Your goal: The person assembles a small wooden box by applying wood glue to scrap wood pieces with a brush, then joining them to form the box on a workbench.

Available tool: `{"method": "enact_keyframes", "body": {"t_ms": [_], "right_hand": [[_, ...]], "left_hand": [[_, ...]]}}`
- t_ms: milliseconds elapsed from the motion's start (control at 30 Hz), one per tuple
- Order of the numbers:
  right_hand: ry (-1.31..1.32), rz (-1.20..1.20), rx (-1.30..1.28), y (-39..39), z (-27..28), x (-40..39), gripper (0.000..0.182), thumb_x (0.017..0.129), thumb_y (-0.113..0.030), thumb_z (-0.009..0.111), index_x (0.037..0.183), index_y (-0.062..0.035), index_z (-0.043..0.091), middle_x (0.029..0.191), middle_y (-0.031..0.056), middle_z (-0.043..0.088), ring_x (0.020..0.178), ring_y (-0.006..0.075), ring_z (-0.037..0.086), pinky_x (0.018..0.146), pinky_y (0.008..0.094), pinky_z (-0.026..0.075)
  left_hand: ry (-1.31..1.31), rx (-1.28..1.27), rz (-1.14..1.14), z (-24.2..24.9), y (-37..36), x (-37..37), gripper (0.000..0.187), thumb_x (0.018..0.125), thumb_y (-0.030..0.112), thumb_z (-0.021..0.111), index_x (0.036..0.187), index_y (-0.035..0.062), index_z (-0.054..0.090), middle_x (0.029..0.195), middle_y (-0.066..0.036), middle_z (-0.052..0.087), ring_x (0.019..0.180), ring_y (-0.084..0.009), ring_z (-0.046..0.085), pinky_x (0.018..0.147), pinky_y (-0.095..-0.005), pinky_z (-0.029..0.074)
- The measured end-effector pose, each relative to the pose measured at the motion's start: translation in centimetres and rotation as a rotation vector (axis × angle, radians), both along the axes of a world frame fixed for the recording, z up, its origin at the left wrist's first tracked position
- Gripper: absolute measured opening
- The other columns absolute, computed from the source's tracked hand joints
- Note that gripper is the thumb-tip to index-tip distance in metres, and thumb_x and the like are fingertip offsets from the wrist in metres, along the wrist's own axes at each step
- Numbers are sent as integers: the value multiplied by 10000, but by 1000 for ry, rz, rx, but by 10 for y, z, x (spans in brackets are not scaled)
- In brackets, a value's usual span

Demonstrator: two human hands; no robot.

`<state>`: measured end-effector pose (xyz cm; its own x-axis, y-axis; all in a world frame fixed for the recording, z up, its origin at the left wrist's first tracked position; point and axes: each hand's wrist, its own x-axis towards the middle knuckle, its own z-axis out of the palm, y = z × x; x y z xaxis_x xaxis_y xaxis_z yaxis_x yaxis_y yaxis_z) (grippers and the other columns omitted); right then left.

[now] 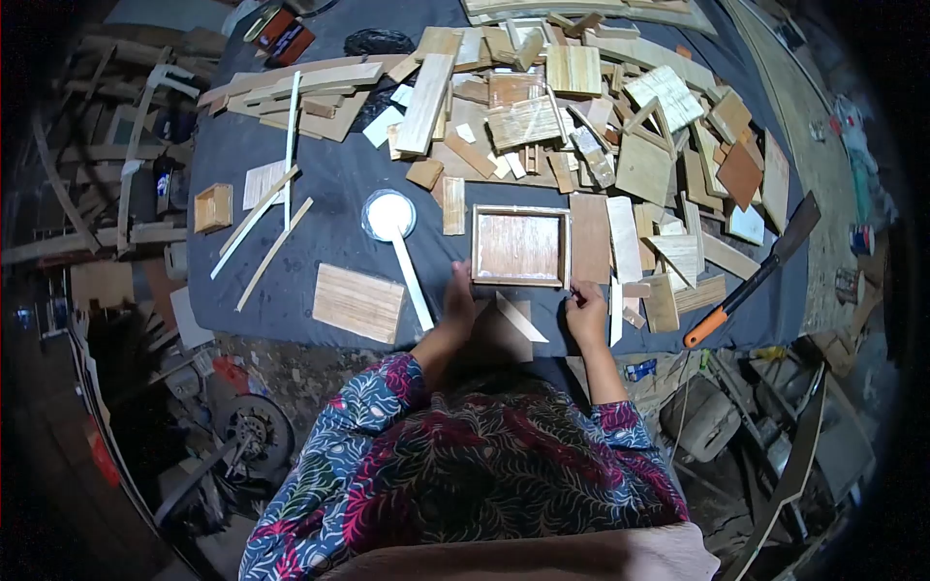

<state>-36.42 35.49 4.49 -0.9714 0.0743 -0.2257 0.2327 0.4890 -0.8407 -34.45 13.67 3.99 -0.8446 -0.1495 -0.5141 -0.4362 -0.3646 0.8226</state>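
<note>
A shallow rectangular wooden box (519,209), its inner floor facing up, lies on the dark cloth in front of me. My left hand (459,295) is at the box's lower left corner, fingers stretched along the outside of its wall. By the lower right corner, my right hand (584,310) is closed in a pinch; whatever its fingers hold is too small to make out. Between my hands lie a pale pointed wood strip (521,319) and a brown board, partly shadowed. Left of the box stands a round tub of white paste (389,210) with a flat white stick (414,281) leaning out.
Wood offcuts (533,126) are heaped across the back and right of the table. A machete with an orange handle (706,327) lies at the right edge. Thin strips (274,252), a small wooden box (213,208) and a flat board (358,303) lie to the left. A tin (280,37) stands behind.
</note>
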Motion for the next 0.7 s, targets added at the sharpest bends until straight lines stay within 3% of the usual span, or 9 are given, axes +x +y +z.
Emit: {"method": "enact_keyframes", "body": {"t_ms": [67,167,233,400,433,500,567,633,700], "right_hand": [[68,27,3,4,-5,4,284,654,75,517,918,29,612,803,136,547,692,222,537,647,269,437],[14,5,2,14,-19,8,268,654,75,520,902,31,611,800,135,554,684,202,539,644,258,431],[-14,31,-32,17,-19,10,271,643,72,564,910,38,600,790,97,546,695,171,530,653,255,426],[-50,-32,-100,18,-37,9,230,681,58,585,910,42,582,775,55,526,687,131,518,645,233,426],[-47,-22,-94,19,-39,8,230,681,58,585,910,42,582,775,55,526,687,131,518,645,233,426],[-98,-148,-330,8,-14,3,199,725,52,567,923,38,576,764,28,524,662,103,511,634,216,435],[-80,-119,-311,12,-13,1,181,754,50,549,933,38,572,776,30,552,663,93,526,634,203,446],[-156,-173,-402,5,5,-2,177,768,57,527,934,16,572,803,34,585,685,97,547,626,203,453],[-179,-225,-438,1,17,-6,170,779,40,518,942,27,562,814,65,592,708,126,570,641,229,484]], "left_hand": [[39,-8,54,-16,1,3,613,918,441,169,1173,-51,430,1118,-120,517,1051,-188,460,916,-274,312],[37,-82,122,1,7,4,533,925,387,242,1131,-51,465,1058,-121,544,1003,-202,485,885,-285,338],[9,-236,99,-11,6,9,513,918,384,279,1111,-45,482,1051,-141,547,1005,-220,487,875,-293,343],[-11,-276,109,-15,5,11,565,892,458,309,1183,-3,455,1162,-177,499,1122,-266,434,951,-303,295],[-10,-270,120,-9,5,11,565,892,458,309,1183,-3,455,1162,-177,499,1122,-266,434,951,-303,295],[-14,-226,164,4,7,7,567,888,470,312,1195,16,453,1186,-164,484,1130,-258,423,960,-303,280],[-38,-147,179,7,6,4,570,887,469,322,1207,12,441,1212,-151,463,1139,-240,409,965,-294,273],[-25,-84,75,22,3,3,668,884,525,252,1299,3,291,1320,-154,340,1220,-236,311,1002,-349,204],[-12,0,124,33,4,1,698,868,557,252,1302,11,288,1318,-167,337,1223,-248,309,1002,-376,196]]}}
